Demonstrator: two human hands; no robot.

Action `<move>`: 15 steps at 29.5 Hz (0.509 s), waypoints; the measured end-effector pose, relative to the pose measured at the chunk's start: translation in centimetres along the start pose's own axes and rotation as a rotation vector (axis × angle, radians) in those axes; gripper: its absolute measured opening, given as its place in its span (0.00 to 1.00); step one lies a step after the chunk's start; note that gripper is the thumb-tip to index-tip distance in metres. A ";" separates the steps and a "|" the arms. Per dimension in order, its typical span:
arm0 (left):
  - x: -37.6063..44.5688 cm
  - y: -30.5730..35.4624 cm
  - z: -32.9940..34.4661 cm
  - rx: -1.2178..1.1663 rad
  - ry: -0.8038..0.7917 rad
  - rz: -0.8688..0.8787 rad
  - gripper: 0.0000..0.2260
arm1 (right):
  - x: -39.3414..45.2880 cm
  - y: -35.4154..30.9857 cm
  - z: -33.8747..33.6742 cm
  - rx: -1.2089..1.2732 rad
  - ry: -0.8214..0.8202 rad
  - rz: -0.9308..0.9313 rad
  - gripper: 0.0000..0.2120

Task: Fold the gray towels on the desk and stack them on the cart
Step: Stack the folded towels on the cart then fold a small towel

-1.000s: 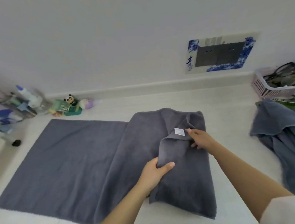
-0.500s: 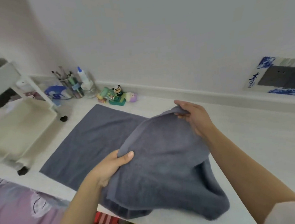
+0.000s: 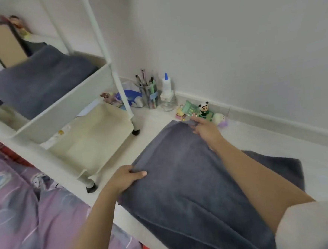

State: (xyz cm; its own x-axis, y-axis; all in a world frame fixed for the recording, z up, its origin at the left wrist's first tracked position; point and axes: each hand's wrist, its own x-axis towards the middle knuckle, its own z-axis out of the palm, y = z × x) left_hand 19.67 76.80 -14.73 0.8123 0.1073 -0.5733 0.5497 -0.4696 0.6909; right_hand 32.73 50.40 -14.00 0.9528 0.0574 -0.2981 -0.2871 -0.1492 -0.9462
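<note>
Inventory, largest first:

1. Desk (image 3: 268,141) – white top, running left to right along the wall.
2. Cart (image 3: 64,112) – white, tiered, standing at the desk's left end. Upper tray is already holding a folded gray towel (image 3: 38,83); lower tray (image 3: 93,137) is showing a bare bottom.
3. Gray towel in hand (image 3: 183,181) – lying on the desk centre, doubled over; long axis running near-right to far-left, i.e. pointing toward the cart. I'm holding its leading edge at both corners.
4. L hand (image 3: 124,178) – pinching the near-left corner, thumb on top, fingers curled under.
5. R hand (image 3: 204,129) – gripping the far corner; fingers partly hidden, exact curl unclear.
6. Small stuff, far edge: pen cup (image 3: 150,94), glue bottle (image 3: 166,86), panda figure (image 3: 203,108).

Key relation: cart lies left & far of both hands; L hand is nearer to it. Judging next fold or lift is heading leftward.
</note>
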 end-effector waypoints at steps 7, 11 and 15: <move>4.5 -3.6 0.2 0.414 0.358 0.049 0.15 | 4.9 2.2 3.9 -0.426 0.157 -0.076 0.10; 5.3 -4.3 0.9 0.501 0.373 0.003 0.17 | 7.3 3.0 6.0 -0.528 0.104 -0.034 0.15; 5.2 -5.5 0.5 0.559 0.244 -0.031 0.22 | 9.9 5.2 7.3 -0.669 0.068 -0.033 0.13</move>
State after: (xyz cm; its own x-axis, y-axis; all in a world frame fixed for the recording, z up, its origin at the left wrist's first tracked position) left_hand 20.82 79.51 -21.74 0.8551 0.2953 -0.4261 0.4421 -0.8446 0.3020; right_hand 39.91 57.45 -22.77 0.9704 0.0134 -0.2410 -0.1555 -0.7289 -0.6667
